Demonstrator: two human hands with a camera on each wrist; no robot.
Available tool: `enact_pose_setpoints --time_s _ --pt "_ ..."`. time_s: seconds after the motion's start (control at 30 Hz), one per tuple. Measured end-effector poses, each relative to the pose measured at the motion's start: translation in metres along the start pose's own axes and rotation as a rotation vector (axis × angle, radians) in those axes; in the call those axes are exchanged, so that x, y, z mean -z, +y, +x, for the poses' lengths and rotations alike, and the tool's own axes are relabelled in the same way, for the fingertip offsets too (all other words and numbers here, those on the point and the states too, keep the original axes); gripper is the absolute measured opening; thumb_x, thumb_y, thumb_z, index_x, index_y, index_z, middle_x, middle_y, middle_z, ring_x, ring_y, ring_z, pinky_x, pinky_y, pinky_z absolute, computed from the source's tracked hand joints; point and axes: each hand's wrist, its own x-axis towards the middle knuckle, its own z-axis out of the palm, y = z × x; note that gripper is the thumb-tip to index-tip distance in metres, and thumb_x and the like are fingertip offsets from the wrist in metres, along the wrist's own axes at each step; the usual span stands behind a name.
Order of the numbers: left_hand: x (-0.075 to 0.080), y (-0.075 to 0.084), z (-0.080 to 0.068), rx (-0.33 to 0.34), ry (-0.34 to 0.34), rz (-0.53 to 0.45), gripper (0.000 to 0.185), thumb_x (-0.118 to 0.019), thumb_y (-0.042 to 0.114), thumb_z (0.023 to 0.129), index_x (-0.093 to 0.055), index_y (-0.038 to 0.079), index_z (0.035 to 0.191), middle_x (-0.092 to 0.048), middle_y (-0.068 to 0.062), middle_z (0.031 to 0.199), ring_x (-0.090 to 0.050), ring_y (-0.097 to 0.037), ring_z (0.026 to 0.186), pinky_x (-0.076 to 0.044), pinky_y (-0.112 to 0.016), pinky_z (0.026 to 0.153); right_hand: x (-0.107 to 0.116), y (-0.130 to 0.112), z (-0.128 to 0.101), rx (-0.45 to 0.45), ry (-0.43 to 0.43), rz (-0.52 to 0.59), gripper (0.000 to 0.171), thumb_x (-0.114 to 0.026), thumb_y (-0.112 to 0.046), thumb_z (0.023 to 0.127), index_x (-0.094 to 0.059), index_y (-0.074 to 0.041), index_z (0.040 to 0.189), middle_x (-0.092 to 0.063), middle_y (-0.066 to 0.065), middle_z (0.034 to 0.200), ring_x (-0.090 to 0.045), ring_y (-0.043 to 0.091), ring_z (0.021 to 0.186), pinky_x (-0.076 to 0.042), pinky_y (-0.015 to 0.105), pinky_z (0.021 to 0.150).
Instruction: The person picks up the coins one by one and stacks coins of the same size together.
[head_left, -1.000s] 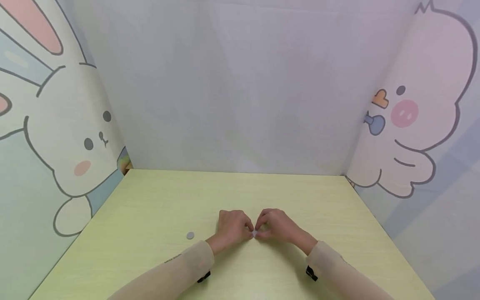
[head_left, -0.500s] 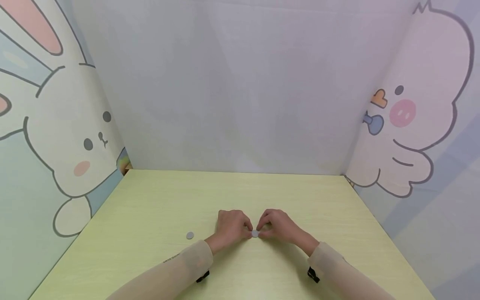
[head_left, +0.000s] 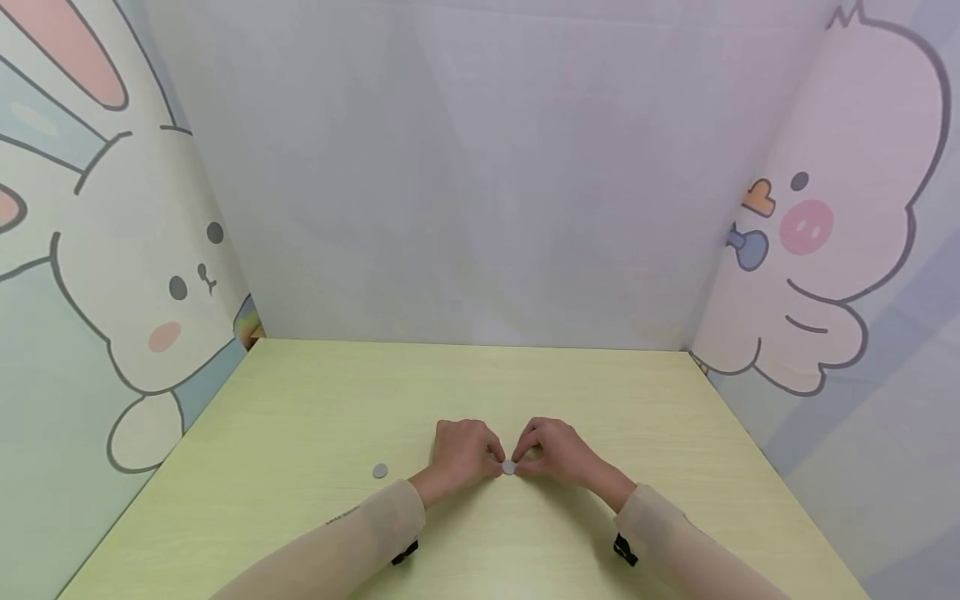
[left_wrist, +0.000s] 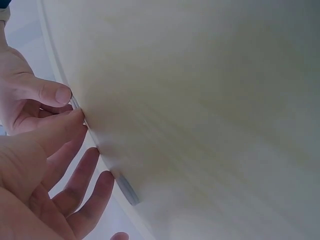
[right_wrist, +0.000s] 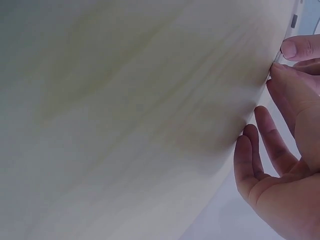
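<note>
A small round grey disc (head_left: 509, 467), coin-like, lies flat on the table between my two hands. My left hand (head_left: 463, 450) pinches its left edge with thumb and fingertip. From the other side, my right hand (head_left: 557, 452) pinches the right edge the same way. In the left wrist view the disc (left_wrist: 75, 102) shows edge-on as a thin strip between the two thumbs. The other fingers of both hands hang bent, tips close to the tabletop. A second grey disc (head_left: 380, 471) lies flat to the left of my left hand, touched by neither hand.
The pale yellow table (head_left: 315, 400) reaches back to a plain whitish cloth wall (head_left: 480, 183). Side panels printed with a cartoon rabbit (head_left: 135, 275) and a pink-cheeked figure (head_left: 847, 150) stand left and right.
The middle disc shows more fully between the fingertips than a second ago, as the right fingertips have shifted slightly right. The left disc has not moved.
</note>
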Motion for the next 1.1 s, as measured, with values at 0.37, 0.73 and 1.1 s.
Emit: enact_pose_setpoints --time_s 0.37,0.73,1.1 --pt "-0.0007 -0.0007 0.0003 -0.012 0.01 0.001 0.01 -0.095 0.026 0.079 -0.085 0.027 0.078 -0.076 0.013 0.085 -0.066 -0.008 0.083 -0.041 -0.045 0.078 0.0009 -0.0013 0.0001 -0.011 0.001 0.019 0.006 -0.091 -0.017 0.085 -0.086 -0.02 0.086 -0.072 -0.01 0.091 -0.064 0.009 0.09 -0.052 0.027 0.08" --pt "0.0013 0.0008 -0.001 -0.013 0.007 0.006 0.01 -0.094 0.027 0.08 -0.085 0.027 0.078 -0.076 0.013 0.083 -0.064 -0.006 0.081 -0.04 -0.044 0.078 0.0002 -0.0011 0.0013 -0.027 -0.006 0.022 0.007 -0.091 -0.017 0.085 -0.086 -0.02 0.085 -0.071 -0.011 0.09 -0.064 0.008 0.09 -0.052 0.027 0.08" --pt "0.0009 -0.0003 -0.0003 -0.034 0.015 0.03 0.01 -0.094 0.029 0.081 -0.084 0.029 0.078 -0.076 0.012 0.082 -0.062 -0.005 0.077 -0.038 -0.042 0.075 0.0012 -0.0022 0.0013 -0.04 -0.007 0.021 0.006 -0.092 -0.017 0.085 -0.086 -0.02 0.085 -0.071 -0.01 0.091 -0.064 0.01 0.09 -0.052 0.028 0.079"
